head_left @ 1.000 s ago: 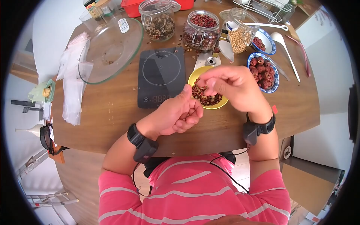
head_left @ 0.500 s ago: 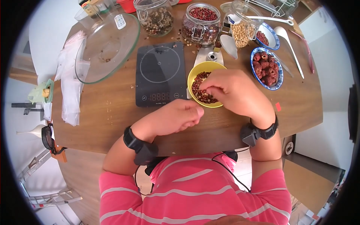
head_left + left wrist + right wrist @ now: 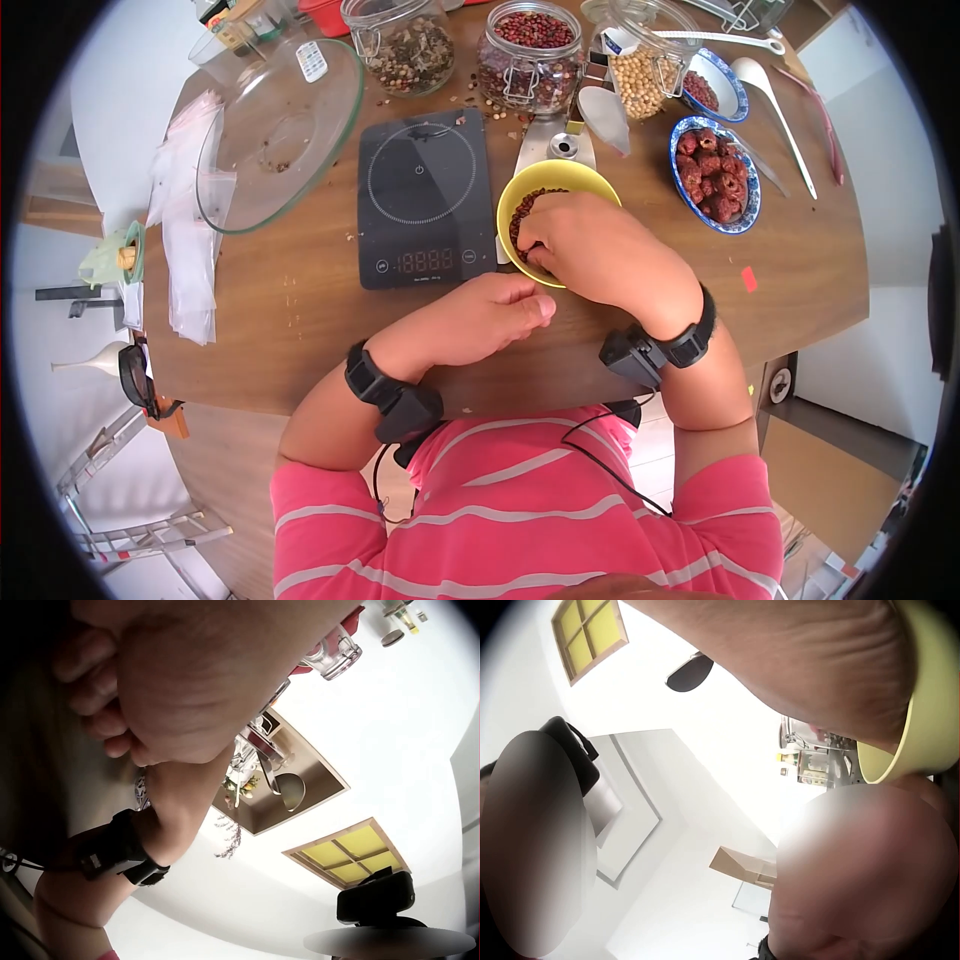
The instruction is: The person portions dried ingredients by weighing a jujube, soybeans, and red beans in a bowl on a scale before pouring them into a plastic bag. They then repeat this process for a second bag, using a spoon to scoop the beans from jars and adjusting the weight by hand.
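A yellow bowl [image 3: 597, 178] of small reddish-brown seeds [image 3: 524, 208] stands in front of the person. My right hand [image 3: 600, 240] reaches into it, fingers bent downward among the seeds; whether they pinch any, I cannot tell. In the right wrist view, the same bowl [image 3: 934, 690] is beside the hand's heel. Just below the bowl's near side, my left hand [image 3: 475, 320] hovers with its fingers curled and the thumb lying over them. The left wrist view shows the left hand [image 3: 187, 682] with fingers folded toward the palm, whose inside is hidden.
A black digital scale [image 3: 425, 200] lies left of the bowl. Behind stand a jar of red seeds [image 3: 530, 60], a jar of mixed dried bits [image 3: 400, 50] and a jar of pale beans [image 3: 640, 85]. A blue-white dish [image 3: 757, 205] of dark red dried fruit is right; a glass lid [image 3: 280, 140], left.
The right hand has gone from above the bowl, near the left hand, down into the seeds. The left hand has turned palm down and drawn slightly away from the bowl.
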Demonstrator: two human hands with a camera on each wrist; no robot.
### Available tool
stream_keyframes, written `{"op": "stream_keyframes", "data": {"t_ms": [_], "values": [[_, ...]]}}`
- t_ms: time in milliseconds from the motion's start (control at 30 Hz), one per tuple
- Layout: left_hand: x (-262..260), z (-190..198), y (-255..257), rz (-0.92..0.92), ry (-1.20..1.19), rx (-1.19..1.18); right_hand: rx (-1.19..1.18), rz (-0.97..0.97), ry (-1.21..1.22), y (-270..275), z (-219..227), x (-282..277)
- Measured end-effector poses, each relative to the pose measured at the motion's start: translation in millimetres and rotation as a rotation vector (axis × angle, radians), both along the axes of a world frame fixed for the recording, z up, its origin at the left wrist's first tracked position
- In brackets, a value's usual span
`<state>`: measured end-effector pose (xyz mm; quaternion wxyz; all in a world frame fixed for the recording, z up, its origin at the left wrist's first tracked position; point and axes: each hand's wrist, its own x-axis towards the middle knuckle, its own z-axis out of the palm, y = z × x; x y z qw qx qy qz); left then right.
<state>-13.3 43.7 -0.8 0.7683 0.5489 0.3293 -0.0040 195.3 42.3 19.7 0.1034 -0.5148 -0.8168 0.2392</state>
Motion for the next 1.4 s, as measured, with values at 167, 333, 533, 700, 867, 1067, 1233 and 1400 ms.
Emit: {"op": "stream_keyframes", "data": {"t_ms": [167,333,533,700,867,1067,1233,1400], "values": [[-3.5,-2.8,-0.8,-0.020,-0.005,0.131,0.101,-0.153,-0.023,-2.0,18.2,14.2],[-1.3,-2.6,-1.1,-0.027,0.006,0.174,0.121,-0.062,-0.056,-7.1,10.2,14.3],[-2.0,-2.3,-2.0,-0.036,0.000,0.228,0.163,-0.025,-0.052,-9.0,4.3,5.9],[-2.0,-3.1,-2.6,-0.040,0.007,0.246,0.166,-0.018,-0.148,-8.1,2.5,5.2],[-1.2,-4.0,-3.4,-0.040,0.008,0.274,0.226,-0.050,-0.180,-3.8,-2.4,6.4],[-5.3,-4.2,1.0,0.010,-0.047,-0.022,0.082,-0.164,0.204,0.2,27.5,25.1],[-5.0,-7.5,3.8,0.107,-0.063,-0.277,-0.231,-0.105,0.444,3.4,27.3,37.4],[-5.7,-5.5,2.5,0.121,-0.076,-0.256,-0.423,-0.123,0.555,5.8,30.6,38.6]]}}
